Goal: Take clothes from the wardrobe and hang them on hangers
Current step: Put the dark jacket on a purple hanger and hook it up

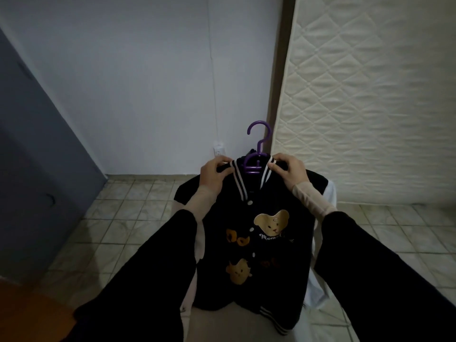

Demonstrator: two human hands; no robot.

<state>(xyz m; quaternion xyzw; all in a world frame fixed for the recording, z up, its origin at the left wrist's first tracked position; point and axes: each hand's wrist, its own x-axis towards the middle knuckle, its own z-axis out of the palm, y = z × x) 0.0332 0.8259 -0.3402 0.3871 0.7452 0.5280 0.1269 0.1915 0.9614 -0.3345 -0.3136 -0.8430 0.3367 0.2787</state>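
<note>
Two hands gripping jacket collar, left hand and right hand either side of purple hanger, held above tiled floor, black, bear patches, white snaps, script blurred, unreadable

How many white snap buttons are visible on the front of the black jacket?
3 on the jacket: one below the collar, one beside the bear patch, one lower down. Others may be hidden in folds near the hem.
</note>
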